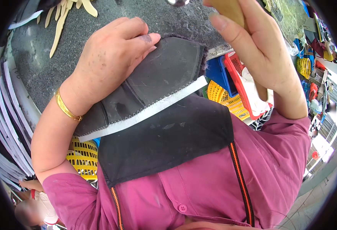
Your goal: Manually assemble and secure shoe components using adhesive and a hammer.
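A black leather shoe upper (166, 63) lies on the grey stone slab, overhanging its near edge. Dark fuzzy lining shows along its far rim, and a white strip (149, 110) is zigzag-stitched along its near edge. My left hand (113, 53) is closed on the upper's far left part, fingers curled and thumb pressed down. To the right, my raised right hand (255, 48) is wrapped round a tan wooden handle (230, 11), whose lower end shows below the palm. A shiny rounded metal head (177, 2) shows at the top edge; its join to the handle is out of view.
Cream strips (61, 23) lie on the slab (45, 76) at far left. Stacked white-edged sheets (11, 115) stand left. A red basket (239, 76), blue crate (220, 73) and yellow baskets (82, 161) sit below the slab. Another person (42, 207) is at lower left.
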`<state>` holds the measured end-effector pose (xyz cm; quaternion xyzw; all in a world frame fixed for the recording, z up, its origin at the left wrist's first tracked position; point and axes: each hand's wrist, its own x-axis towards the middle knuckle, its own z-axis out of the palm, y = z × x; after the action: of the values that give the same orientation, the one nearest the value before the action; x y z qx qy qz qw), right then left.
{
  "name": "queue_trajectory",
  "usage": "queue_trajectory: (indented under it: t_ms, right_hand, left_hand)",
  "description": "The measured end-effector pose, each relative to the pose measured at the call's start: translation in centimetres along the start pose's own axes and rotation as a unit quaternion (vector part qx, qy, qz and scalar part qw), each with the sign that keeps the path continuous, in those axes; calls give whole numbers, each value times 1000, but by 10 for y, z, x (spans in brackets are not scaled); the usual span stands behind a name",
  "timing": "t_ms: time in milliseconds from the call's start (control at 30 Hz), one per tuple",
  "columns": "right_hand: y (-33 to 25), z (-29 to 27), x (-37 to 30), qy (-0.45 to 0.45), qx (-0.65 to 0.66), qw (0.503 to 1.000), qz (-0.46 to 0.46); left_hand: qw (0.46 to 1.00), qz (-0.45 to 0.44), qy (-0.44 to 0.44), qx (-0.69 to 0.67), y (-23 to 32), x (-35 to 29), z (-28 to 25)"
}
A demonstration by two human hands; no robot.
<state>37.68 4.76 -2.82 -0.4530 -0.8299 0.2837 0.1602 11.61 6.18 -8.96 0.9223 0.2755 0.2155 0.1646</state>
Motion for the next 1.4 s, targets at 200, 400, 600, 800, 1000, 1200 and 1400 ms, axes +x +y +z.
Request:
queue_trajectory:
  t_ms: [200,400,600,800,1000,1200,1400]
  right_hand:
    - [-13,-3,5,-115,-71,984,119]
    - [-10,14,-4,-109,-33,991,68]
    - [1,12,-7,-90,-29,995,41]
    - [-6,15,1,-121,-62,991,17]
    - [-6,7,7,-25,0,1000,-13]
    - [-12,14,9,-127,-64,989,-26]
    - [-18,4,17,-83,-37,996,-7]
  left_hand:
    - [1000,-3,16,6,0,-5,3]
    - [999,-8,43,5,-3,-4,2]
    - [996,-53,62,-17,2,-8,5]
    - [995,-68,70,-23,2,-11,1]
    - [996,-75,35,-11,11,-17,-3]
    - [995,-90,40,-32,10,-17,-13]
    - [998,-61,33,-1,13,-31,-8]
